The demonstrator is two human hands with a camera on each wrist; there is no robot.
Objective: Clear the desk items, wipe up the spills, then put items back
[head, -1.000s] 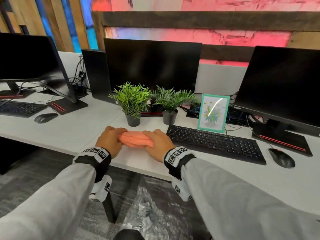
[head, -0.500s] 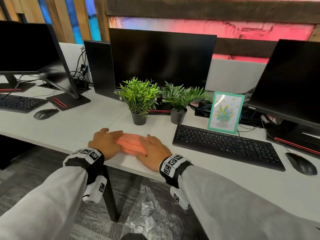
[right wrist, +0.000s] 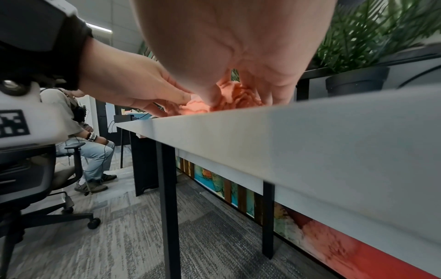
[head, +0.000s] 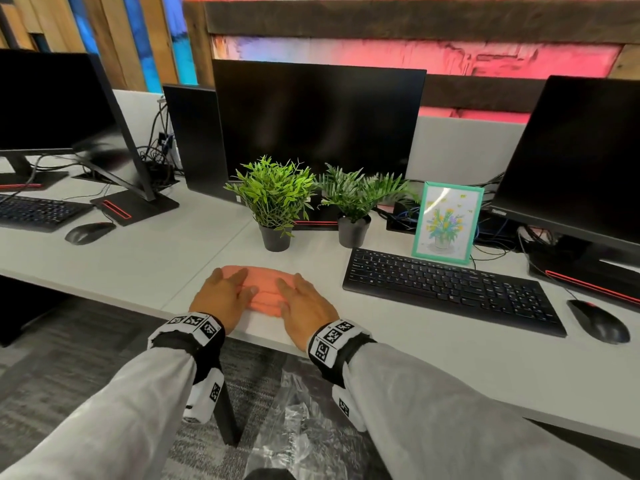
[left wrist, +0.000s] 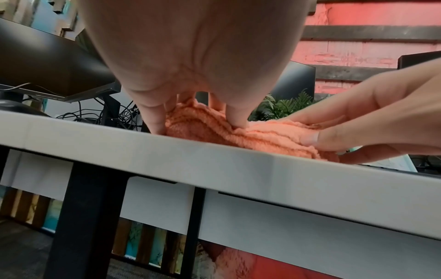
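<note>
Orange terry cloth (head: 265, 287), folded into a thick pad, lies near the front edge of the white desk (head: 145, 268), and we have both palms flat on it. Our left hand (head: 221, 296) covers its left end with fingers spread and nearly straight; our right hand (head: 306, 303) presses the right end the same way, neither one curling round the fabric. From the left wrist view the fingertips (left wrist: 238, 120) dent the ribbed folds, and the cloth's near side bulges close to the desk lip. The part under our palms is hidden, so we cannot say how many layers it has, nor see any spill beneath it.

Just behind the cloth stand two potted plants (head: 273, 199), the right one (head: 353, 202) partly in front of the monitor (head: 318, 119) base. A black keyboard (head: 450, 289) lies to the right, apart from the cloth, with a teal picture frame (head: 446, 223) upright behind it and a mouse (head: 599, 320) further right. The right-hand monitor (head: 581, 157) is cut off by the picture edge. Crinkled clear plastic (head: 301, 420), possibly a bag, lies on the carpet below the desk. In the right wrist view a seated person (right wrist: 81, 136) shows beyond the desk leg, head hidden behind our left hand.
</note>
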